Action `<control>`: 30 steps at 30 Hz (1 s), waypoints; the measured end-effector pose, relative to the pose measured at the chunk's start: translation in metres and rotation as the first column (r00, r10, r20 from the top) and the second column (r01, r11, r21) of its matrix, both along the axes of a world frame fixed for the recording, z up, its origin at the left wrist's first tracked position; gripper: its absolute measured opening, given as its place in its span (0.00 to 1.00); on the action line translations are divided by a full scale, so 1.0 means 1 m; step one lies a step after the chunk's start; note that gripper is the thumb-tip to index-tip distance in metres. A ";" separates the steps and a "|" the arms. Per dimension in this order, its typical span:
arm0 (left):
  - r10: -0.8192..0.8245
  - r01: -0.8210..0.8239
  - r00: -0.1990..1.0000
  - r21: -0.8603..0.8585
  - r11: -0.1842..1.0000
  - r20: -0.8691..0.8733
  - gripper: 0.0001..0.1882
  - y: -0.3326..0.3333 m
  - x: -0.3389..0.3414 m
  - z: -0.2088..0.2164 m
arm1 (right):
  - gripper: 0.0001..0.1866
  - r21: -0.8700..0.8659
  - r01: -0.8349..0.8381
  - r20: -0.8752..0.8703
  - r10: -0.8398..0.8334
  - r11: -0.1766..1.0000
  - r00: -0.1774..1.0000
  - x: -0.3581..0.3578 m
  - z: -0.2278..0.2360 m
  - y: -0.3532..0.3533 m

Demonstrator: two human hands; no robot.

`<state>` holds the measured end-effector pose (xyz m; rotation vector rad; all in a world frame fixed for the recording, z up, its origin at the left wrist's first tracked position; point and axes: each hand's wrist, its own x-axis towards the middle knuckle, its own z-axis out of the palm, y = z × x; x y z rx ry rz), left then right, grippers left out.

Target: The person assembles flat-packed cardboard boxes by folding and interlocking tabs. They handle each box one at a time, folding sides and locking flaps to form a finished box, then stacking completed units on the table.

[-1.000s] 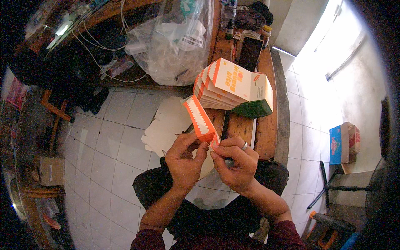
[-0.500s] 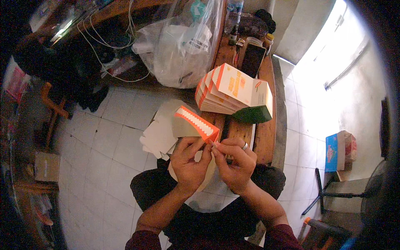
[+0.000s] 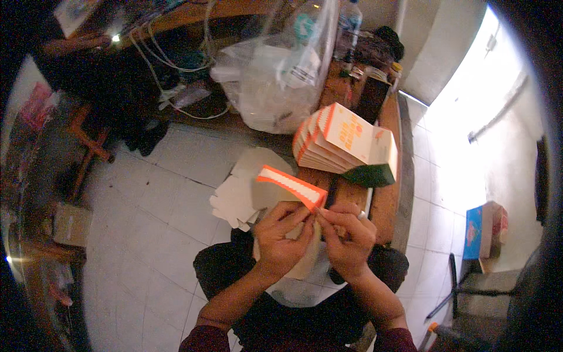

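Both hands hold a folded paper food carton (image 3: 291,183) with an orange edge and a white scalloped band. My left hand (image 3: 283,236) is closed on its near end, thumb and fingers pressed together. My right hand (image 3: 350,239), with a ring on one finger, pinches the carton's near right corner; the fingertips hide the exact fold. Flat off-white card pieces (image 3: 239,190) lie just beyond my left hand. On the wooden bench (image 3: 384,217), past my hands, a stack of nested cartons (image 3: 352,141) rests on its side, white with orange print and a green end.
A clear plastic bag (image 3: 270,88) of white items stands behind the stack. Beside it are a water bottle (image 3: 350,26) and a dark phone-like slab (image 3: 373,94). White cables (image 3: 155,64) hang at far left. A blue box (image 3: 474,232) and black stand legs (image 3: 454,290) are at right.
The whole scene has shifted right and slightly down in the picture as the view turned. Both hands keep their pinch on the same end of the carton, with little change in pose.
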<state>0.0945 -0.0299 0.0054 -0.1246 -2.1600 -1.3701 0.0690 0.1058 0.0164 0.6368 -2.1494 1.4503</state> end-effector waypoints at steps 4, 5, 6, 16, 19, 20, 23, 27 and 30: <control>-0.214 0.190 0.962 0.147 0.971 0.167 0.12 -0.024 -0.002 0.000 | 0.06 0.073 -0.084 0.093 0.077 0.994 0.993 0.000 0.020 0.015; -0.258 0.216 0.942 0.199 0.956 0.214 0.12 -0.028 0.000 0.002 | 0.06 0.117 -0.103 0.107 0.091 0.988 0.990 0.000 0.022 0.015; -0.291 0.219 0.936 0.322 0.921 0.197 0.11 -0.023 -0.001 0.001 | 0.06 0.071 -0.114 0.149 0.103 0.991 0.983 0.001 0.021 0.018; -0.387 0.246 0.872 0.414 0.876 0.301 0.13 -0.022 0.000 -0.001 | 0.08 -0.034 -0.184 0.150 0.187 0.982 0.971 -0.002 0.014 0.013; -0.401 0.267 0.873 0.414 0.870 0.279 0.14 -0.021 -0.001 0.001 | 0.08 -0.009 -0.184 0.099 0.184 0.983 0.978 -0.002 0.015 0.012; -0.388 0.272 0.885 0.392 0.879 0.256 0.14 -0.020 0.000 0.000 | 0.09 0.050 -0.133 0.028 0.132 0.990 0.991 0.000 0.011 0.011; -0.328 0.271 0.939 0.370 0.889 0.099 0.13 -0.012 -0.004 0.003 | 0.11 0.158 -0.001 -0.158 0.026 0.988 0.987 0.009 -0.001 -0.004; -0.265 0.240 0.964 0.368 0.898 0.016 0.12 -0.012 -0.003 0.010 | 0.14 0.150 0.006 -0.165 0.019 0.989 0.986 0.012 -0.007 -0.017; -0.298 0.238 0.951 0.423 0.874 0.081 0.12 -0.018 0.001 0.012 | 0.25 0.088 -0.001 -0.060 0.006 0.996 0.998 0.006 -0.002 -0.002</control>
